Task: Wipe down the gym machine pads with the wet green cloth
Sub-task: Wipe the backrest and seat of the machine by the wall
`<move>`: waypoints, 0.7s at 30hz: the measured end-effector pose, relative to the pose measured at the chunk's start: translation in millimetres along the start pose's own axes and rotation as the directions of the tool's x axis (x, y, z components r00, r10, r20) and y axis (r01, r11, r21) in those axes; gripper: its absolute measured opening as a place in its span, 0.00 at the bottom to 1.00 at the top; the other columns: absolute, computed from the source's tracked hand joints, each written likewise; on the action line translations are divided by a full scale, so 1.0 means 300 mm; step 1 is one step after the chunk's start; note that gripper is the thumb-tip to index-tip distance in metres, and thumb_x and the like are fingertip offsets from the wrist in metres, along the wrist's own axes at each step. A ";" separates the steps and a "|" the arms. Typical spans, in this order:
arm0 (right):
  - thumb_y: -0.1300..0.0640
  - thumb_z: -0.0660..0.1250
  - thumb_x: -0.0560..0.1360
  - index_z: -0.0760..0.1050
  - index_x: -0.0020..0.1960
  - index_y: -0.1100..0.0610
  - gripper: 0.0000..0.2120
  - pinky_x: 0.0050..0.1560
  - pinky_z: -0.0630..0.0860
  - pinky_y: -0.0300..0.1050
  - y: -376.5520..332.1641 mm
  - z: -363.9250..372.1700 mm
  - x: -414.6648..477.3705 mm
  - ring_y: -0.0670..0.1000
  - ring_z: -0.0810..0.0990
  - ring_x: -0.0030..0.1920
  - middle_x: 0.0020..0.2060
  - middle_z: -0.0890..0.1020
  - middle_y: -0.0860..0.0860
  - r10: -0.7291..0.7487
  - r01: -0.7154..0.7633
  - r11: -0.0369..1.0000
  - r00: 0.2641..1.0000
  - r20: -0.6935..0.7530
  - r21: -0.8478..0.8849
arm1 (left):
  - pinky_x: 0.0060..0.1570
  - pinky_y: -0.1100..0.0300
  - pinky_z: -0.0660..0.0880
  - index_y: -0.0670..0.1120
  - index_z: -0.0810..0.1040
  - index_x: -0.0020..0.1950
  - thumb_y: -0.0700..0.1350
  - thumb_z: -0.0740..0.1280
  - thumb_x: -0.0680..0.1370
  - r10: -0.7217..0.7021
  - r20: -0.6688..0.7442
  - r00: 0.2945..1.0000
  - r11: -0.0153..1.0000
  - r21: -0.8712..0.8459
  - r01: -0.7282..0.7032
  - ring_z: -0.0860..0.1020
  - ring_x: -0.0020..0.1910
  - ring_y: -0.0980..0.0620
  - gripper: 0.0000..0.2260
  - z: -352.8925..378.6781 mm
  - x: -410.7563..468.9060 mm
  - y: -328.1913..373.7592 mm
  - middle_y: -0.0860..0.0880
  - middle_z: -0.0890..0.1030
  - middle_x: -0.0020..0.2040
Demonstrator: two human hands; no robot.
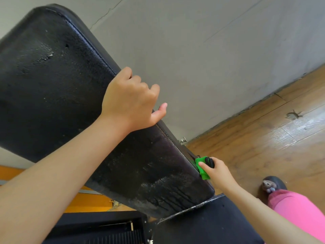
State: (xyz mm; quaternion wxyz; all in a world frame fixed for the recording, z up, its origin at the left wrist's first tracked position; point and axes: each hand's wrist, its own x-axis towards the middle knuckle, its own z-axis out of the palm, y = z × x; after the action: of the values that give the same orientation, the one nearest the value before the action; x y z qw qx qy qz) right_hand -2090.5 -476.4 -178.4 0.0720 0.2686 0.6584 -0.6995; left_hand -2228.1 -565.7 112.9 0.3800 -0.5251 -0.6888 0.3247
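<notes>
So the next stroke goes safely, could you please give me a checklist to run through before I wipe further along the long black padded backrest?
1. Steadying grip: ok, left hand curls over the far edge of the long black vinyl backrest pad.
2. Cloth held: ok, right hand pinches the small green cloth against the pad's lower side edge.
3. Cloth wetness: cannot tell.
4. Lower pad face wiped: ok, wet streaks show.
5. Black seat pad wiped: cannot tell.
</notes>
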 end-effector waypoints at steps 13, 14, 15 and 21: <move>0.49 0.67 0.77 0.76 0.54 0.56 0.12 0.41 0.74 0.39 -0.358 0.007 -0.040 0.50 0.80 0.46 0.46 0.82 0.52 -0.214 0.200 0.965 0.974 0.071 0.169 | 0.36 0.55 0.61 0.45 0.61 0.31 0.56 0.57 0.76 -0.025 0.000 1.000 1.000 0.014 0.025 0.60 0.24 0.47 0.20 -0.010 0.005 0.005 0.47 0.59 0.23; 0.49 0.67 0.77 0.76 0.55 0.56 0.12 0.40 0.74 0.38 -0.368 0.006 -0.048 0.48 0.80 0.45 0.46 0.82 0.52 -0.224 0.208 0.961 0.972 0.073 0.182 | 0.36 0.55 0.61 0.45 0.61 0.31 0.57 0.57 0.76 -0.026 -0.001 1.000 1.000 0.014 0.026 0.60 0.24 0.47 0.20 -0.010 0.006 0.005 0.47 0.59 0.23; 0.50 0.67 0.77 0.77 0.55 0.56 0.11 0.39 0.74 0.37 -0.361 0.005 -0.054 0.48 0.79 0.44 0.45 0.82 0.52 -0.226 0.209 0.958 0.972 0.069 0.196 | 0.36 0.55 0.61 0.45 0.61 0.31 0.57 0.56 0.76 -0.026 -0.003 1.000 1.000 0.017 0.026 0.60 0.24 0.47 0.20 -0.010 0.006 0.006 0.47 0.59 0.23; 0.55 0.68 0.77 0.78 0.52 0.59 0.08 0.28 0.70 0.30 -0.106 0.004 -0.036 0.45 0.78 0.37 0.39 0.81 0.52 -0.064 0.058 0.976 0.998 0.024 0.210 | 0.36 0.55 0.61 0.44 0.61 0.32 0.57 0.55 0.77 -0.035 -0.003 0.999 0.999 0.040 0.035 0.60 0.23 0.47 0.20 -0.007 0.006 0.008 0.47 0.59 0.23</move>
State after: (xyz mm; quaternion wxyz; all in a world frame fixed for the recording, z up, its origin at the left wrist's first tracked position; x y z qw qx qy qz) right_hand -2096.1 -476.3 -145.2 0.0320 0.2434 0.5877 -0.7709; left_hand -2225.5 -563.4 112.3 0.3970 -0.5058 -0.6906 0.3312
